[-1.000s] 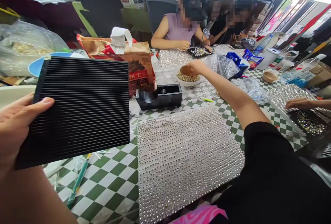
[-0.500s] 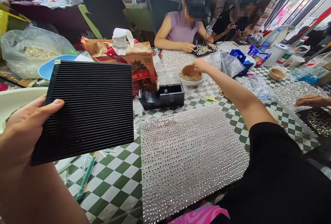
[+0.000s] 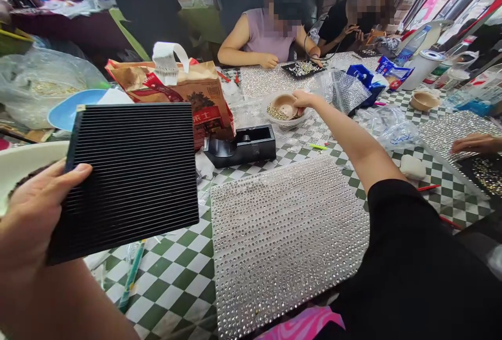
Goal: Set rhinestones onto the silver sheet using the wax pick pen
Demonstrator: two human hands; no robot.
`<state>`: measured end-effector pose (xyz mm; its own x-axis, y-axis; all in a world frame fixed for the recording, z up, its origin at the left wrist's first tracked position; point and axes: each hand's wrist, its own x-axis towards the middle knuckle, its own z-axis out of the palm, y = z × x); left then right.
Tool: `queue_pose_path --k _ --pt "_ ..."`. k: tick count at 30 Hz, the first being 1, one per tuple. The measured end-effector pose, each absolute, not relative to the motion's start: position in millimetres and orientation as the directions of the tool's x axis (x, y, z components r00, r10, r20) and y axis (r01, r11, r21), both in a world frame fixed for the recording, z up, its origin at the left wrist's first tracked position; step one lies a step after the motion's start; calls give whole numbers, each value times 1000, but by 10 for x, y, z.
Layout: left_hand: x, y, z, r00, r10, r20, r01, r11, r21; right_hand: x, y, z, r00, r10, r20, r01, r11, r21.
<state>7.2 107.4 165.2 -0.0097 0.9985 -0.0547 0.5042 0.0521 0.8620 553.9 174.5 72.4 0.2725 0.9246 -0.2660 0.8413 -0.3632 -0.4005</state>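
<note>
My left hand [image 3: 43, 201] grips a black grooved board [image 3: 133, 172] by its left edge, thumb on top, holding it up tilted over the table. Nothing lies on its grooves. Stretched far forward, my right hand [image 3: 306, 100] is closed on the rim of a small tan bowl [image 3: 285, 101]. That bowl is tipped inside a larger whitish bowl [image 3: 292, 122] containing gold and clear rhinestones [image 3: 275, 112]. Below my right arm lies a sheet of rhinestone rows [image 3: 286, 240].
A black tape dispenser [image 3: 241, 146] and a brown paper bag [image 3: 176, 89] stand beyond the board. Co-workers sit across the table; a co-worker's hand [image 3: 476, 143] rests at right on another rhinestone sheet [image 3: 451, 125]. A teal pen-like stick [image 3: 132, 277] lies below the board.
The small tan bowl has turned in my right hand, its inside now facing me more. The view has shifted slightly. My left hand still holds the board.
</note>
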Motion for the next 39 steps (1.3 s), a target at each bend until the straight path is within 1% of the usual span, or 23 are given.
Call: queue_pose_path --k 2,4,5,12,15,16,18,19,21,24,28,32,35,39 --pt "224 976 1719 -72 996 -50 388 74 919 5550 1732 711 282 921 -268 807 -379 -453" --pt "365 892 1758 -49 992 -118 347 128 929 5558 1733 722 302 919 -255 772 -393 -500" --pt "421 864 1762 -53 993 -108 343 120 932 5562 1737 734 316 917 -245 755 -399 -520" --pt "615 909 1635 143 975 -172 261 130 956 5588 1710 786 375 901 -219 667 -427 -611" --pt "780 1019 1568 265 944 -194 214 138 967 5620 1673 786 382 894 -234 634 -437 -638" --pt "868 1060 1542 320 921 -224 212 161 964 5636 1664 792 384 891 -242 622 -443 -646" --pt "1094 1137 1489 366 899 -239 168 189 968 5675 1653 814 391 884 -256 599 -455 -658" --pt "1225 1167 1467 354 908 -224 147 183 972 5698 1648 830 397 881 -259 590 -460 -663" --pt "1504 1205 1442 385 895 -227 119 196 973 5746 1633 868 410 876 -255 575 -465 -673" --pt "1896 1236 1453 396 873 -283 22 299 954 5819 1588 932 439 867 -234 554 -467 -689" --pt "2321 1356 1472 403 855 -326 5 354 935 5906 1505 1056 484 851 -204 527 -470 -708" --pt "2708 1599 1423 375 851 -368 -27 407 913 5978 1463 1253 518 836 -179 515 -472 -716" --pt "2972 1766 1343 359 841 -404 -53 450 891 6002 1478 1396 508 844 -172 513 -457 -726" --pt "3234 1884 1196 367 810 -457 -87 519 850 5953 1565 1467 462 878 -128 540 -393 -744"
